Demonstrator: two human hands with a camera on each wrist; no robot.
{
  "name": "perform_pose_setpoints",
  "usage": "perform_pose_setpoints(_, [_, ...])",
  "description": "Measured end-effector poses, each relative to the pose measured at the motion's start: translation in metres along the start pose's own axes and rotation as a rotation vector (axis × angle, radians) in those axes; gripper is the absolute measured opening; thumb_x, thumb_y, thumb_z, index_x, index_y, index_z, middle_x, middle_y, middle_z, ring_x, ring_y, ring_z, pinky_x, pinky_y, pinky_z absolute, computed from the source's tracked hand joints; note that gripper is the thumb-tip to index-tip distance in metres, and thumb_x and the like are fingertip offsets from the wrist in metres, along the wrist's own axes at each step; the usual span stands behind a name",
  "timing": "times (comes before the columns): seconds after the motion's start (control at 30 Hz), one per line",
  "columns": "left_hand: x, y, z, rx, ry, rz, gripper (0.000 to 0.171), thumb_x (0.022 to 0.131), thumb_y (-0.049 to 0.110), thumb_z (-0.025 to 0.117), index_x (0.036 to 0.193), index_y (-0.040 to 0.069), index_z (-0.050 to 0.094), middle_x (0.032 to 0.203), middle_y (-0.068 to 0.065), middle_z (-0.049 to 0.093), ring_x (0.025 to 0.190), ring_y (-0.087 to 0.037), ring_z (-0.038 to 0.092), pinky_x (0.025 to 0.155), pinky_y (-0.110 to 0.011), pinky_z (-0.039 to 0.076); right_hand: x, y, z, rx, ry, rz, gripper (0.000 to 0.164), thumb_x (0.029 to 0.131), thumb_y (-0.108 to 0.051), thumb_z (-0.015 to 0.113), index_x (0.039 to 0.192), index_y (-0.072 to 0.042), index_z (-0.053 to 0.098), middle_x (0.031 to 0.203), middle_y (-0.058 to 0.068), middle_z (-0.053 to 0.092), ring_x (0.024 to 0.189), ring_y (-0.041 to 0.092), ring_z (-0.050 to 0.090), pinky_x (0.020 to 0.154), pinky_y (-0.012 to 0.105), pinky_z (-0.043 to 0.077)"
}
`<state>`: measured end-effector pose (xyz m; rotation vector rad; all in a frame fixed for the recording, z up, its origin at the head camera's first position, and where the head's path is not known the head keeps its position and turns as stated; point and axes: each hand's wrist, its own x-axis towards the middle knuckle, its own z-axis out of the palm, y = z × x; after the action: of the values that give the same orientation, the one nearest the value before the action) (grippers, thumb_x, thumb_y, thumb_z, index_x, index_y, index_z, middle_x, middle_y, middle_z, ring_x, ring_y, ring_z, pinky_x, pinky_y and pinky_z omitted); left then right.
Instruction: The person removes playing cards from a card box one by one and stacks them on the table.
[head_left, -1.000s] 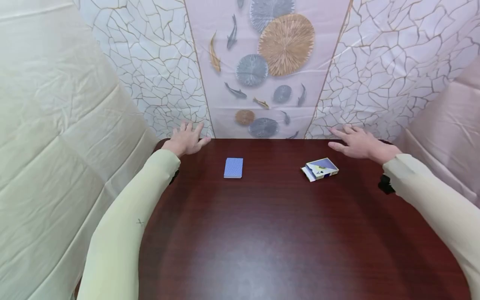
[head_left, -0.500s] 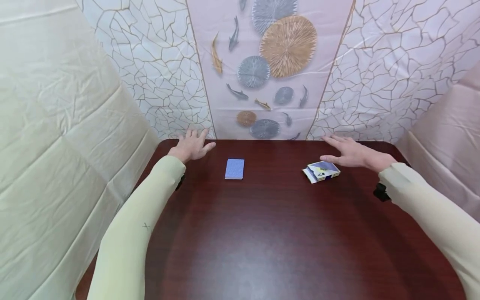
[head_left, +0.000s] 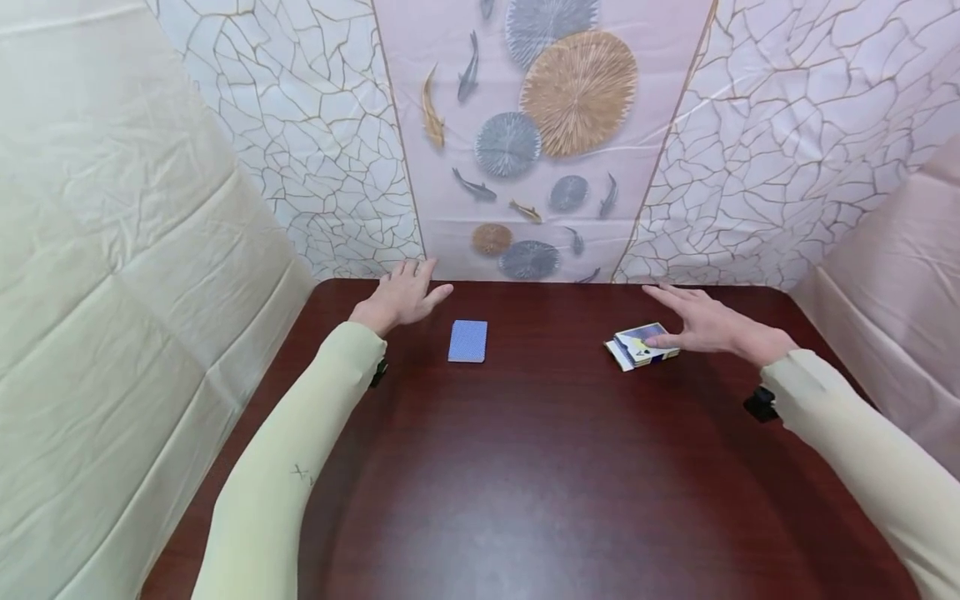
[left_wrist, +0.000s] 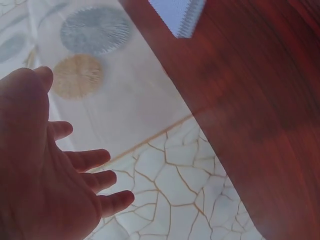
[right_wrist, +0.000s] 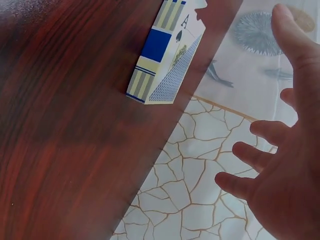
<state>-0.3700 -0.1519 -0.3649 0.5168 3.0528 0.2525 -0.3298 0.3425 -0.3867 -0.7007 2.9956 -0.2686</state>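
two hands [head_left: 402, 297] [head_left: 705, 323], card box [head_left: 633, 344] partly behind right thumb [head_left: 665, 341], blue deck [head_left: 468, 341]

The worktop [head_left: 510, 467] is a dark red-brown, wood-grained, with a pale shine across the lower middle of the frame. A neat stack of blue-backed cards [head_left: 468, 341] lies flat just left of centre. Right of centre, well apart from it, a card box [head_left: 636, 348] sits askew, a pale piece jutting from its left end, probably an open flap.
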Motion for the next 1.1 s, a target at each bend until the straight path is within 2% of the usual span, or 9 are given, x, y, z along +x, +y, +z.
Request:
perform_pose_setpoints(0.23, [-0.001, 0.005, 0.007, -0.063, 0.022, -0.009, 0.074, 0.1, 0.06, 0.03, 0.157, 0.015, 0.013, 0.157, -0.022, 0.026, 0.148, -0.041, 0.019, 0.115, -0.063, 0.022, -0.003, 0.003, 0.013, -0.023, 0.021, -0.005, 0.099, 0.079, -0.061, 0.073, 0.154, -0.015, 0.028, 0.156, 0.029, 0.027, 0.136, 0.056, 0.03, 0.102, 0.07, 0.031])
perform_pose_setpoints(0.5, [-0.002, 0.013, 0.018, -0.177, -0.006, 0.011, 0.076, 0.1, 0.061, 0.03, 0.158, 0.015, 0.012, 0.16, -0.018, 0.023, 0.149, -0.038, 0.02, 0.116, -0.06, 0.023, 0.002, 0.006, 0.035, 0.072, 0.041, -0.021, 0.095, 0.078, -0.053, 0.077, 0.152, -0.011, 0.034, 0.154, 0.032, 0.029, 0.136, 0.055, 0.031, 0.104, 0.068, 0.029])
perform_pose_setpoints(0.63, [0.001, 0.018, 0.024, -0.202, 0.014, 0.016, 0.074, 0.1, 0.06, 0.03, 0.157, 0.016, 0.015, 0.159, -0.015, 0.027, 0.146, -0.036, 0.029, 0.115, -0.056, 0.029, 0.006, 0.007, 0.043, 0.1, 0.023, -0.02, 0.094, 0.079, -0.053, 0.076, 0.152, -0.011, 0.033, 0.155, 0.031, 0.027, 0.138, 0.054, 0.027, 0.106, 0.067, 0.026])
perform_pose_setpoints(0.8, [0.006, 0.031, 0.031, -0.239, 0.082, 0.052, 0.071, 0.101, 0.058, 0.033, 0.155, 0.014, 0.02, 0.156, -0.014, 0.035, 0.14, -0.033, 0.04, 0.113, -0.049, 0.036, 0.01, 0.009, 0.051, 0.137, 0.025, -0.019, 0.092, 0.078, -0.049, 0.079, 0.15, -0.01, 0.037, 0.155, 0.031, 0.026, 0.139, 0.053, 0.025, 0.106, 0.067, 0.024])
perform_pose_setpoints(0.93, [0.009, 0.043, 0.035, -0.293, 0.086, 0.084, 0.071, 0.101, 0.056, 0.034, 0.155, 0.012, 0.02, 0.156, -0.015, 0.035, 0.141, -0.032, 0.039, 0.115, -0.047, 0.033, 0.01, 0.013, 0.056, 0.152, 0.028, -0.012, 0.091, 0.077, -0.047, 0.08, 0.148, -0.008, 0.04, 0.155, 0.032, 0.026, 0.139, 0.055, 0.024, 0.107, 0.067, 0.022])
perform_pose_setpoints(1.1, [0.01, 0.056, 0.043, -0.348, 0.08, 0.091, 0.071, 0.101, 0.056, 0.036, 0.155, 0.012, 0.02, 0.156, -0.015, 0.035, 0.142, -0.03, 0.038, 0.116, -0.046, 0.033, 0.011, 0.015, 0.061, 0.131, 0.01, 0.004, 0.093, 0.076, -0.05, 0.08, 0.148, -0.008, 0.039, 0.155, 0.032, 0.026, 0.139, 0.054, 0.024, 0.109, 0.066, 0.022])
